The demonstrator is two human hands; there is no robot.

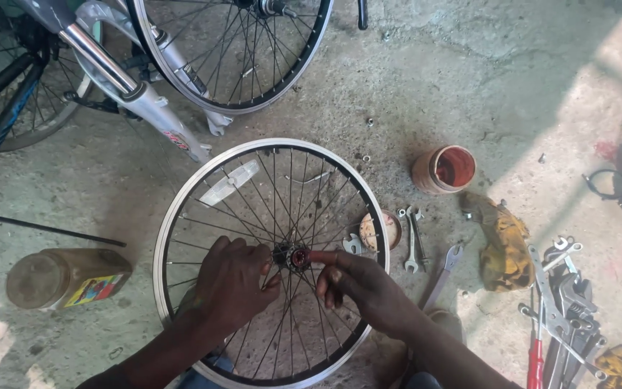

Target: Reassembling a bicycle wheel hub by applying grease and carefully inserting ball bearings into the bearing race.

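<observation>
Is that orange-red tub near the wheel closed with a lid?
No, the orange-red tub lies tipped on the concrete floor with its open mouth showing, and no lid is on it.

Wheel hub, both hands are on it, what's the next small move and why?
Probably turn the hub part with the right hand fingertip while the left hand steadies it, since the wheel lies flat and the wrenches lie untouched.

Daylight all round, hard sun pouring in from two o'clock, bleaching the concrete floor [599,94] pale along the right side. Soft shade covers the middle and left. A dark shadow sits at three o'clock. Glints flash off the wheel rim [181,202]. Focus is crisp, slight bending at the edges.
</observation>
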